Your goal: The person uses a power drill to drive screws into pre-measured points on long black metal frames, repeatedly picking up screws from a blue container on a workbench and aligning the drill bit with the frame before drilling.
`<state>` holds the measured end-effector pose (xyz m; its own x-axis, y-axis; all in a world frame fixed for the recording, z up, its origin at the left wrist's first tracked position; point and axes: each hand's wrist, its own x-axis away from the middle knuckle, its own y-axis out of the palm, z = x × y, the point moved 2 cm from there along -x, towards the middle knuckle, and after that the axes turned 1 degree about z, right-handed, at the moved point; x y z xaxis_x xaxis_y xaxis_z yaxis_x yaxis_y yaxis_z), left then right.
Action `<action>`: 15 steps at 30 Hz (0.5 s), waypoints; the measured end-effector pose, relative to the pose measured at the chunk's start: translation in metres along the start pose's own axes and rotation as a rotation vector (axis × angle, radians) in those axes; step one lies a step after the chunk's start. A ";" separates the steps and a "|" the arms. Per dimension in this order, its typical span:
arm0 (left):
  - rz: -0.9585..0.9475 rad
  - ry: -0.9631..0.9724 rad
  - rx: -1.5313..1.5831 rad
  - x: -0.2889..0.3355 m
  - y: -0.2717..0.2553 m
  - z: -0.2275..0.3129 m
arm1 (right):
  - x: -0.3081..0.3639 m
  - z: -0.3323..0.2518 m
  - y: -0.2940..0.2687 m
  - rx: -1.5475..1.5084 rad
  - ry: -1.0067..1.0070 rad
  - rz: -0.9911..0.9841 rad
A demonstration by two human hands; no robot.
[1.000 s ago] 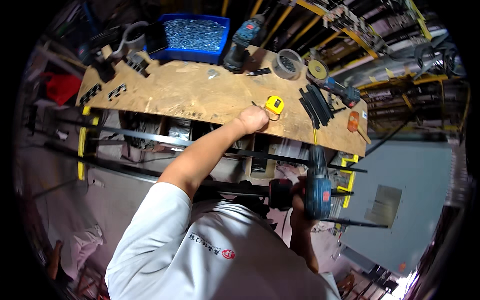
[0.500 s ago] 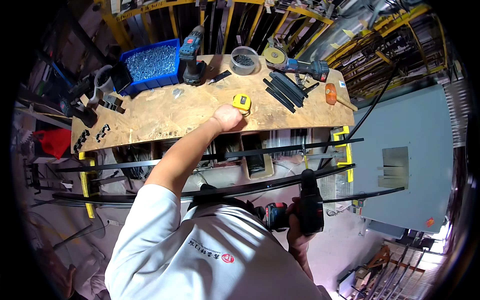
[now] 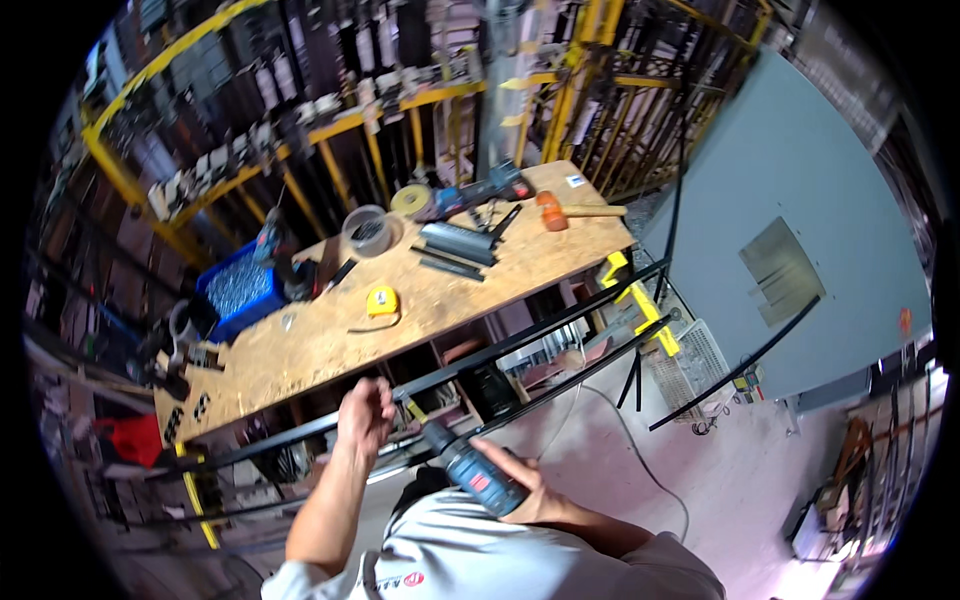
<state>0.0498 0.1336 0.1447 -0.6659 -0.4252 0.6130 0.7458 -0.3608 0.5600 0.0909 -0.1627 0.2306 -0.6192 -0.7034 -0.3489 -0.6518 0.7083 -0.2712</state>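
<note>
My right hand [image 3: 536,498] is wrapped round a black and blue cordless drill [image 3: 478,474], its index finger stretched along the body. The drill points up and left, toward a long dark metal bar [image 3: 500,346] in front of the workbench. Beside the drill's tip, my left hand [image 3: 366,414] is closed over the bar with curled fingers. Whatever it pinches, if anything, is too small and blurred to make out. A yellow tape measure [image 3: 382,301] lies on the wooden workbench [image 3: 330,350], its end hanging out toward the front edge.
Across the bench stand a blue bin of screws [image 3: 240,290], another drill [image 3: 270,240], a clear tub [image 3: 367,232], an angle grinder [image 3: 460,198], dark strips [image 3: 458,246] and an orange mallet [image 3: 552,211]. Yellow supports [image 3: 640,300] carry the bars. A grey panel [image 3: 850,260] stands at right.
My left hand has let go of the tape measure and drawn back to the bar. The drill in my right hand has swung left toward it. The view has turned right.
</note>
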 end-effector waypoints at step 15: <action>0.262 0.231 0.387 0.123 -0.050 -0.022 | 0.007 0.014 0.022 -0.338 -0.181 -0.383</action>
<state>-0.0688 0.0812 0.1800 -0.4036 -0.6480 0.6458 0.7970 0.0976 0.5960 0.0780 -0.1510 0.2099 -0.2434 -0.8650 -0.4388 -0.9391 0.3234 -0.1165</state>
